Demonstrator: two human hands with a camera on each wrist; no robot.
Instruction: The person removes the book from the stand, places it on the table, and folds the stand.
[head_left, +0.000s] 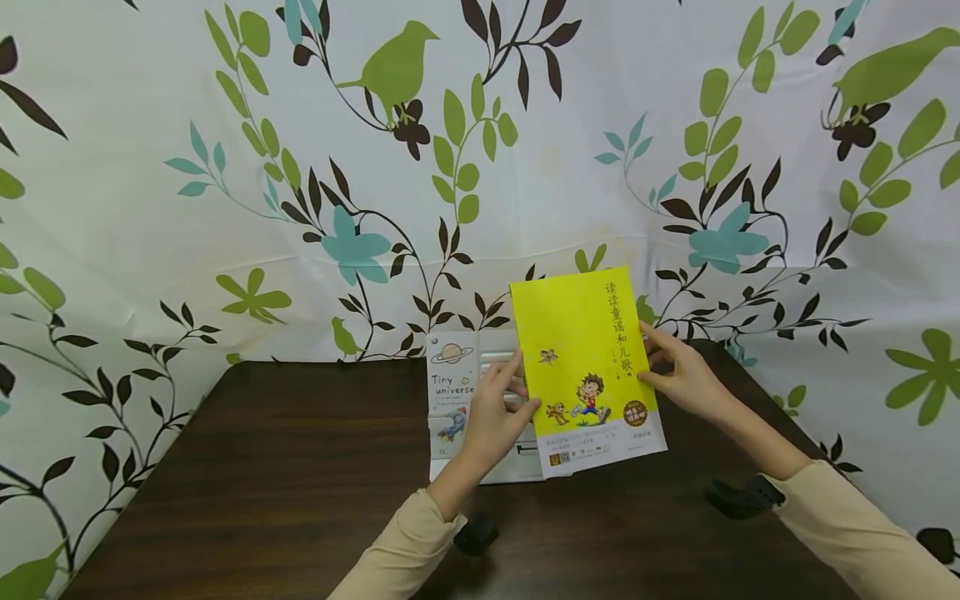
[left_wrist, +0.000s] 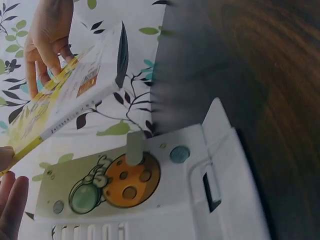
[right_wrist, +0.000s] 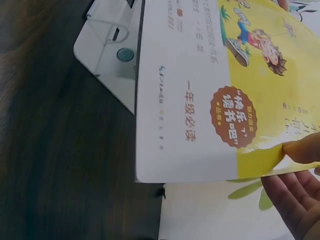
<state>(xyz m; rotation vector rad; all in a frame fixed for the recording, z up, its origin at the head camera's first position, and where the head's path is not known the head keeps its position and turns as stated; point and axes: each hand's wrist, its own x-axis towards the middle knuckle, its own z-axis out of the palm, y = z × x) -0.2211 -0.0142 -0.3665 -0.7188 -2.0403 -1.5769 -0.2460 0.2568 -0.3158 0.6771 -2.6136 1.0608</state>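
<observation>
A yellow book (head_left: 573, 350) with a white lower band and a cartoon of a running child is held up, tilted, above the table. My left hand (head_left: 497, 417) pinches its spine edge, thumb in front and fingers behind. At the opposite edge my right hand (head_left: 682, 375) grips the cover between thumb and fingers, also seen in the right wrist view around the yellow corner. Behind and left of the book stands a white book stand (head_left: 450, 450) printed "Tiny universe", partly hidden by the book and left hand. An orange planet print (left_wrist: 131, 182) shows on the stand in the left wrist view.
The dark wooden table (head_left: 315, 467) reaches back to a white cloth (head_left: 555, 192) printed with leaves and birds. Black devices (head_left: 738, 498) are strapped at both wrists, below the beige sleeves (head_left: 847, 525).
</observation>
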